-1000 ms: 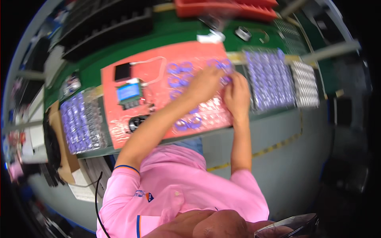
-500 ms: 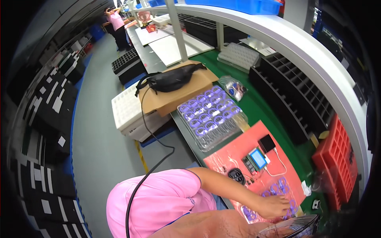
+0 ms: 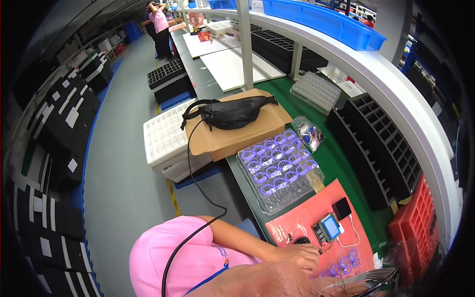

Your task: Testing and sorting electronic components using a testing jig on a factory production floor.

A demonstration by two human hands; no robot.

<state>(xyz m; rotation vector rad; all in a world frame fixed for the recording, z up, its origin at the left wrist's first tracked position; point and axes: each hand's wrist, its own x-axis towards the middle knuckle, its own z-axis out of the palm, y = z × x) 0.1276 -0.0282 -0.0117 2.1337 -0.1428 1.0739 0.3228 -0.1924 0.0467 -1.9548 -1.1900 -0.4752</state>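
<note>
Down at the near edge of the green worktop (image 3: 341, 163), the left hand (image 3: 299, 256) rests with curled fingers on the red mat (image 3: 316, 218), beside small purple rings (image 3: 341, 267); whether it grips anything cannot be told. Its right counterpart is out of view. Farther along the mat sits a clear tray (image 3: 277, 171) of rings.

One hand (image 3: 302, 255) rests on a mat (image 3: 321, 222) on the surface (image 3: 341, 163), near the person. A small meter (image 3: 329, 227) lies just right of it. Beyond the hand sits a tray of rings (image 3: 277, 168), and farther off a cardboard box (image 3: 237, 133) with a pouch (image 3: 232, 113) on top.
</note>
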